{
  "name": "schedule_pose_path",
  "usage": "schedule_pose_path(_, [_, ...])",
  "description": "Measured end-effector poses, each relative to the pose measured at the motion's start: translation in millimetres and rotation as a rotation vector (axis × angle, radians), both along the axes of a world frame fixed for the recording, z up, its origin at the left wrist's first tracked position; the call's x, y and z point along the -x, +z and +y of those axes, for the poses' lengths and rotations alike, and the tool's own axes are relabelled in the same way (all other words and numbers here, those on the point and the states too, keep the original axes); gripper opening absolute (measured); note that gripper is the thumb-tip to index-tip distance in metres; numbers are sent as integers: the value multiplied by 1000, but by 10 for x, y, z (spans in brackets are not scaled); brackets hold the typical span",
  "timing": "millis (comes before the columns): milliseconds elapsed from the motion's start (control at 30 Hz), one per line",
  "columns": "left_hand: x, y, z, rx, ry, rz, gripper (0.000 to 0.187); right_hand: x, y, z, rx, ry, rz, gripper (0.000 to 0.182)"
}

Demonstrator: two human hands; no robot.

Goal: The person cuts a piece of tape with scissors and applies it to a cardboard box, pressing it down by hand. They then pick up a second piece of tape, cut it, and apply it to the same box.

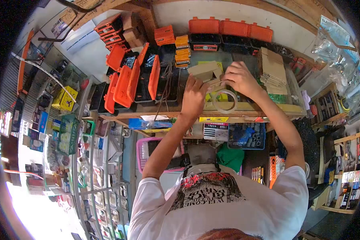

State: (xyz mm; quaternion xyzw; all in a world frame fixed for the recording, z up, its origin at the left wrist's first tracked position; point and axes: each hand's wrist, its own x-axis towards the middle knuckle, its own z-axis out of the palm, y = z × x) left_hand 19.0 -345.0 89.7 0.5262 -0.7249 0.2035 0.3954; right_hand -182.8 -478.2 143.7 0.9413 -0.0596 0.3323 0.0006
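Observation:
A small cardboard box point(206, 73) lies on the glass-topped counter, just beyond my fingers. My left hand point(194, 97) is closed in a pinch at the box's near side. Opposite it, my right hand point(239, 79) is closed too, fingertips bent down at the box's right corner. A short tan strip of tape point(216, 85) spans the gap between both sets of fingertips. Just below it, a roll of tape point(225, 111) stands on edge near the counter's front, close to my left fingers.
Black cases with orange lids point(126, 86) stand open on the left, some holding screws. More open cases point(204, 40) line the back beside stacked small orange boxes point(182, 52). Flat cardboard pieces point(273, 68) are piled right. The counter's wooden front edge point(264, 110) runs below my hands.

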Motion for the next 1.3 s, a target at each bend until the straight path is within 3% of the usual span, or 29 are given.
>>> schedule_pose_path(133, [123, 35, 44, -49, 75, -29, 21, -84, -105, 77, 33, -22, -36, 16])
schedule_pose_path(233, [170, 22, 5, -105, 76, -32, 20, -64, -131, 60, -85, -53, 55, 14])
schedule_pose_path(333, [107, -74, -89, -1, 26, -22, 20, -65, -152, 37, -15, -87, 83, 12])
schedule_pose_path(433, [67, -111, -101, -80, -19, 52, 21, -87, -188, 34, 21, -120, 27, 12])
schedule_pose_path(633, [94, -79, -36, 44, 31, -23, 24, -47, -150, 121, -22, -145, -13, 17])
schedule_pose_path(733, [102, -66, -8, -5, 36, 8, 13, -40, 56, 72, -198, -170, 31, 27])
schedule_pose_path(833, [101, -5, 78, -35, 70, 24, 14, -158, 7, -255, -569, -185, -70, 41])
schedule_pose_path(867, [103, -1, 90, -46, 80, 10, 15, -184, 20, -393, -740, -229, 44, 52])
schedule_pose_path(967, [122, 2, 101, -73, 101, -15, 23, -353, -164, -663, -805, -191, 56, 59])
schedule_pose_path(1100, [140, 45, 109, -82, 103, -6, 29, -473, -195, -673, -759, -7, 132, 41])
schedule_pose_path(1300, [68, -51, 152, -57, -24, 107, 32, -287, 54, -501, -588, 48, 76, 18])
